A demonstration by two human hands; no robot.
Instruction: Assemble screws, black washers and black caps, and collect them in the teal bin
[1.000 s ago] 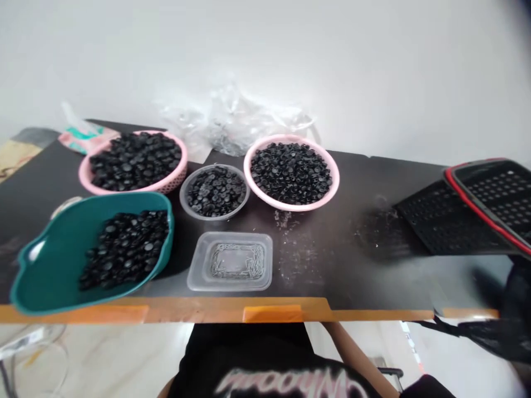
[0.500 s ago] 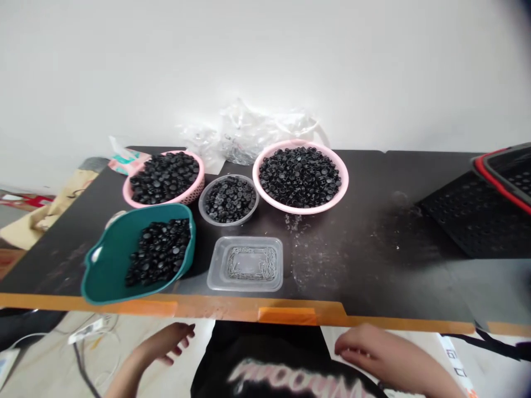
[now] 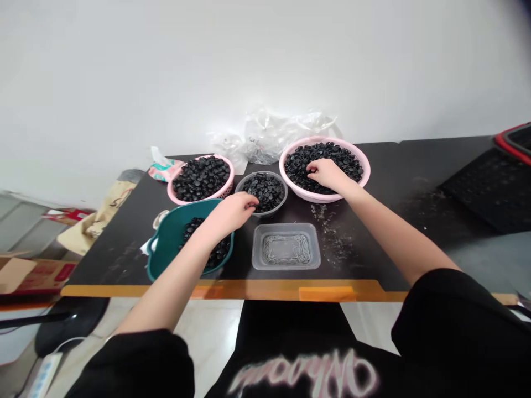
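Note:
My left hand is over the near left edge of the round clear bowl of small black parts. Its fingers are curled together, and what they hold, if anything, is too small to name. Over the large pink basket of black parts, my right hand has thumb and fingertips brought together at the pieces; any piece between them cannot be made out. My left forearm crosses the green basin, which holds black pieces. A clear rectangular tub with thin metal pins sits near the front edge.
A smaller pink basket of black caps stands at the back left, beside a tissue pack. Crumpled plastic bags lie against the wall. A black perforated crate is at the right.
Both hands have risen from below the table edge and reached forward, the left to the round bowl, the right to the large pink basket. The view has shifted left.

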